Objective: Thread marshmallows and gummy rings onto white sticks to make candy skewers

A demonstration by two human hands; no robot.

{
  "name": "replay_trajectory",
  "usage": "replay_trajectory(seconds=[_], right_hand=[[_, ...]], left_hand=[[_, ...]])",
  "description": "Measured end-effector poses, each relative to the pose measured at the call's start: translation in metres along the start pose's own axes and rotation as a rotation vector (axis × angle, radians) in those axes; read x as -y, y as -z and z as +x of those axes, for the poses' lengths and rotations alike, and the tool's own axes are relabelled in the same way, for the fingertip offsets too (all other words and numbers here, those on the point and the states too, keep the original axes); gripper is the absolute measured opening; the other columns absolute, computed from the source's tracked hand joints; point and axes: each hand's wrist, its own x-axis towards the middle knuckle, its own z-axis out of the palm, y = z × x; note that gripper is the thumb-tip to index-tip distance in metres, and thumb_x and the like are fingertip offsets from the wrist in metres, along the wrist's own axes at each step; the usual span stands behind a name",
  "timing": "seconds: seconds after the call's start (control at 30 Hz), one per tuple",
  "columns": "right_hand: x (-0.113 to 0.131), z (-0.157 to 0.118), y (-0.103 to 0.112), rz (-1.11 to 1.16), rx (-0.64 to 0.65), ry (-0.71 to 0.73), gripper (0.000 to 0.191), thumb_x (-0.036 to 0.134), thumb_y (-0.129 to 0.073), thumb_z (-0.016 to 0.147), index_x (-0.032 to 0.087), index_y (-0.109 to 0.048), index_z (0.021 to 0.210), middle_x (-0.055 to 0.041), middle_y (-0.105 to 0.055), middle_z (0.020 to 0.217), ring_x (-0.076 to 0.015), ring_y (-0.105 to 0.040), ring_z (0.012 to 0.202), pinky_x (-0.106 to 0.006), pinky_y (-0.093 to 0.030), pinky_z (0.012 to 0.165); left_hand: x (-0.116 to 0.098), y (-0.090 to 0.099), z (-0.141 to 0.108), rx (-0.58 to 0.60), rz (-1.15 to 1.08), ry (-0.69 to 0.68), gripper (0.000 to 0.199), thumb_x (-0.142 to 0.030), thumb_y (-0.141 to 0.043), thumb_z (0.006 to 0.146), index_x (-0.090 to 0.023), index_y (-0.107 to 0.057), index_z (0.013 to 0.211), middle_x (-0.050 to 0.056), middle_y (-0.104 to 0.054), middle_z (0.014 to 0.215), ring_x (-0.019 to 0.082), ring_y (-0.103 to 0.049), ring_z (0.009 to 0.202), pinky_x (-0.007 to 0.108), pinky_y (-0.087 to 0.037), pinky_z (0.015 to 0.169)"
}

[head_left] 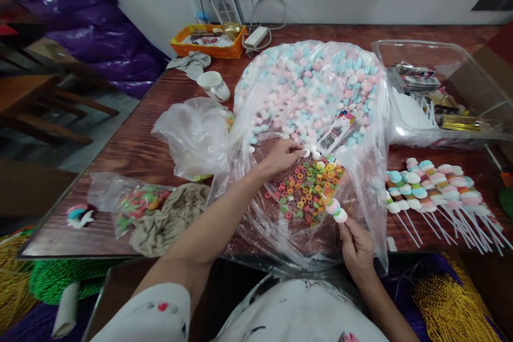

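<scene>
Holding pastel skewer (335,210), R hand (356,246), wht mallow (306,153) in L hand (284,157)

"What is the right hand (356,248) holding?"

"It is gripping a marshmallow skewer (336,210), which is slanting up and leftward over the colourful rings (312,187) and carrying a few pink and white pieces below its bare tip."

"And the left hand (282,159)?"

"That one is pinching a small white marshmallow (306,153), while pink, blue and white marshmallows (304,85) are lying heaped beyond the scattered rings, on clear plastic (264,230)."
</scene>
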Motion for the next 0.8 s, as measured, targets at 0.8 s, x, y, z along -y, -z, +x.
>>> replay_trajectory(seconds=[0.8], right_hand=[[0.023,-0.003,0.001,-0.057,0.051,0.194,0.018,0.009,-0.053,0.091,0.018,-0.067,0.098,-0.0026,-0.067,0.073,-0.0141,-0.061,0.063,-0.026,-0.047,0.06]], left_hand=[[-0.052,-0.011,-0.125,-0.105,-0.952,0.26,0.035,-0.026,-0.082,0.066,-0.017,-0.075,0.099,0.002,-0.07,0.084,0.012,-0.065,0.071,0.026,-0.056,0.068]])
